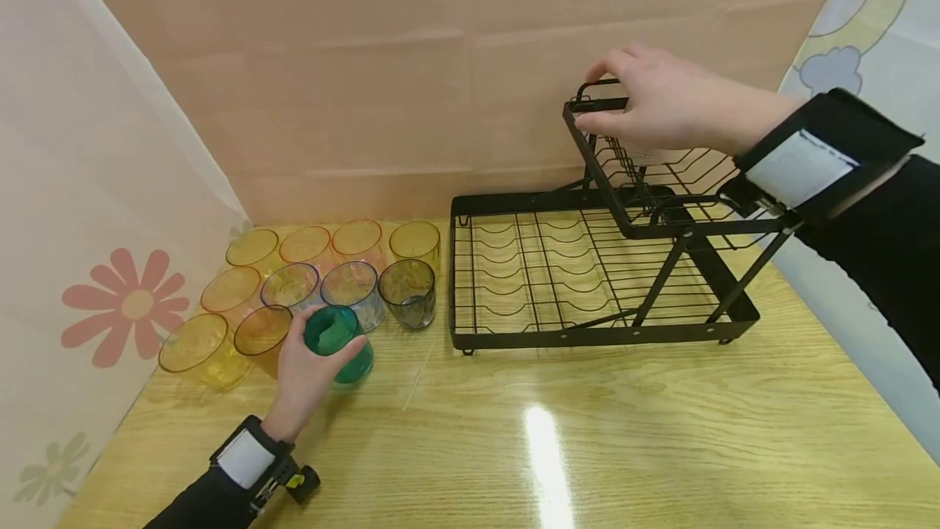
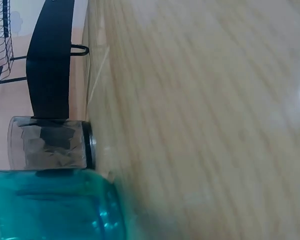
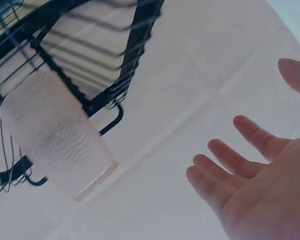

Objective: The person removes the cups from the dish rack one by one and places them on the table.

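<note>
My left hand (image 1: 304, 378) grips a teal glass (image 1: 356, 367) on the table, thumb on its right side and fingers round its left. In the left wrist view the teal glass (image 2: 55, 207) fills the lower left corner. A smoky grey glass (image 1: 408, 294) stands just behind it. High over the upper tier of a black dish rack (image 1: 507, 341), my right hand (image 1: 664, 100) has its fingers spread. In the right wrist view that hand (image 3: 262, 187) holds nothing, and a pale pinkish textured glass (image 3: 57, 135) sits in the upper tier, apart from the fingers.
Several tinted glasses stand in rows at the left, among them a yellow one (image 1: 213, 362) and an amber one (image 1: 257, 341). The rack's upper tier (image 1: 598, 174) rises on slanted legs at the right. A peach backdrop (image 1: 352, 104) hangs behind the wooden table (image 1: 470, 447).
</note>
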{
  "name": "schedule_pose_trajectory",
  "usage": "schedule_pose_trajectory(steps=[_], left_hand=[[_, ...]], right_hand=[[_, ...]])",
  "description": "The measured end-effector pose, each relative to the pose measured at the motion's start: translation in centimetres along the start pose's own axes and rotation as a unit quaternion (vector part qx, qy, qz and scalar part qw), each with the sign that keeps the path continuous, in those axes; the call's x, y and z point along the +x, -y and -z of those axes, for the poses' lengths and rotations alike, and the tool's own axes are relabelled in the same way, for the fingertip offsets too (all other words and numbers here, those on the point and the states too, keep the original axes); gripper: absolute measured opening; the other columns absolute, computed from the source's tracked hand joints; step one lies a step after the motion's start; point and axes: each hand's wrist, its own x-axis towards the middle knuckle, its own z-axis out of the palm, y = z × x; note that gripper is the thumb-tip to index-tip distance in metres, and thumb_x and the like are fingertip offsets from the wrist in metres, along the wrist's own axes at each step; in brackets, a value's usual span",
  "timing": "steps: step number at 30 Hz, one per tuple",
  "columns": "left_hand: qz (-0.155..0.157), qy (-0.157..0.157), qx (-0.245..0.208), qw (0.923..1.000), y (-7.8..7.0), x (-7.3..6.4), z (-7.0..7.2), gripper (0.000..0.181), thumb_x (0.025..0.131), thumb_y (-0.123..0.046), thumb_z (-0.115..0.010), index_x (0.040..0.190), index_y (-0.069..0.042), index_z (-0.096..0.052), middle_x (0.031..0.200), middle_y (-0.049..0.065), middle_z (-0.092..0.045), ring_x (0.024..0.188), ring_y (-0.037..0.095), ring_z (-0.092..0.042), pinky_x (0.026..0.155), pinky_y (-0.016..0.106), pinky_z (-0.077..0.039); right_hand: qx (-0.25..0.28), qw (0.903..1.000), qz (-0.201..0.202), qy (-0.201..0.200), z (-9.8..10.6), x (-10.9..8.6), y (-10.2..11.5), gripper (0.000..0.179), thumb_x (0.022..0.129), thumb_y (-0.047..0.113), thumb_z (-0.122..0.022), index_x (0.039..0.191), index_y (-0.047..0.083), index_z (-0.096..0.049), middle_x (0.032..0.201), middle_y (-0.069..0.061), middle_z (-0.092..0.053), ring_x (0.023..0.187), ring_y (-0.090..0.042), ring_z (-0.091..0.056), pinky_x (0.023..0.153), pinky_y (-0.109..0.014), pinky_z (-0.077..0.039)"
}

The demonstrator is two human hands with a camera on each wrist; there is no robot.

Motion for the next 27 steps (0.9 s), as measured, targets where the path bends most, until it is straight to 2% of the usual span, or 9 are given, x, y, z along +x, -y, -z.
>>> schedule_pose_trajectory(steps=[2, 4, 6, 9, 12, 15, 22, 27], left_hand=[[0.001, 0.014, 0.024, 0.9996, 0.0, 0.1, 0.1, 0.080, 0.069, -0.048, -0.072, 0.132, -0.014, -0.035, 0.126, 0.012, -0.043, 0.113, 0.032, -0.043, 0.085, 0.047, -0.039], [-0.013, 0.024, 0.057, 0.9980, 0.1, 0.2, 0.3, 0.085, 0.071, -0.050, -0.070, 0.136, -0.011, -0.032, 0.130, 0.015, -0.040, 0.116, 0.034, -0.041, 0.087, 0.050, -0.037], [-0.043, 0.030, 0.095, 0.9941, 0.1, 0.2, 0.4, 0.088, 0.074, -0.051, -0.068, 0.139, -0.007, -0.028, 0.132, 0.019, -0.037, 0.117, 0.037, -0.039, 0.089, 0.053, -0.035], [-0.104, 0.034, 0.144, 0.9835, -0.1, 0.2, 0.7, 0.089, 0.078, -0.048, -0.065, 0.139, 0.002, -0.025, 0.134, 0.024, -0.032, 0.118, 0.040, -0.036, 0.091, 0.055, -0.033], [-0.161, 0.036, 0.186, 0.9686, -0.6, 0.2, 1.0, 0.087, 0.080, -0.044, -0.064, 0.140, 0.005, -0.022, 0.138, 0.025, -0.026, 0.121, 0.042, -0.032, 0.091, 0.056, -0.033], [-0.211, 0.029, 0.218, 0.9526, -1.5, 0.6, 1.4, 0.086, 0.081, -0.040, -0.065, 0.141, 0.002, -0.020, 0.142, 0.024, -0.023, 0.125, 0.042, -0.027, 0.091, 0.056, -0.033], [-0.295, 0.006, 0.260, 0.9195, -4.8, 2.4, 2.5, 0.084, 0.077, -0.041, -0.068, 0.139, -0.001, -0.027, 0.137, 0.023, -0.030, 0.119, 0.040, -0.035, 0.090, 0.054, -0.034], [-0.344, 0.001, 0.323, 0.8817, -7.3, 3.5, 2.7, 0.087, 0.075, -0.052, -0.064, 0.140, -0.005, -0.029, 0.139, 0.023, -0.030, 0.121, 0.041, -0.033, 0.098, 0.058, -0.020]], right_hand=[[0.006, 1.0000, -0.005, 0.000, 0.2, 0.2, -0.6, 0.076, 0.088, 0.057, -0.041, 0.140, 0.004, -0.025, 0.137, -0.026, -0.024, 0.113, -0.040, -0.036, 0.094, -0.056, -0.026], [0.007, 0.9999, -0.008, 0.000, 0.3, 0.3, -1.1, 0.077, 0.088, 0.057, -0.041, 0.140, 0.003, -0.024, 0.137, -0.027, -0.024, 0.108, -0.038, -0.038, 0.094, -0.056, -0.027], [0.006, 0.9999, -0.010, 0.000, 0.5, 0.4, -1.4, 0.078, 0.088, 0.058, -0.040, 0.140, 0.002, -0.023, 0.136, -0.027, -0.024, 0.104, -0.035, -0.039, 0.093, -0.056, -0.027], [0.004, 0.9999, -0.010, 0.003, 0.7, 0.5, -1.8, 0.078, 0.088, 0.058, -0.040, 0.140, 0.002, -0.023, 0.137, -0.028, -0.022, 0.106, -0.037, -0.038, 0.093, -0.057, -0.027], [0.000, 1.0000, -0.009, 0.001, 0.9, 0.7, -2.0, 0.078, 0.089, 0.057, -0.040, 0.140, 0.001, -0.023, 0.138, -0.029, -0.020, 0.106, -0.038, -0.038, 0.093, -0.058, -0.026], [-0.001, 0.9999, -0.010, -0.002, 1.0, 0.9, -2.1, 0.077, 0.089, 0.056, -0.041, 0.139, 0.000, -0.024, 0.141, -0.030, -0.015, 0.110, -0.041, -0.036, 0.094, -0.059, -0.025], [-0.014, 0.9997, -0.020, 0.000, 1.0, 1.3, -2.8, 0.076, 0.090, 0.054, -0.040, 0.139, -0.001, -0.023, 0.143, -0.031, -0.010, 0.126, -0.048, -0.018, 0.097, -0.059, -0.020], [-0.028, 0.9990, -0.034, 0.009, 1.0, 1.8, -3.6, 0.079, 0.090, 0.055, -0.039, 0.141, 0.000, -0.018, 0.143, -0.032, -0.006, 0.126, -0.050, -0.015, 0.096, -0.062, -0.020]])
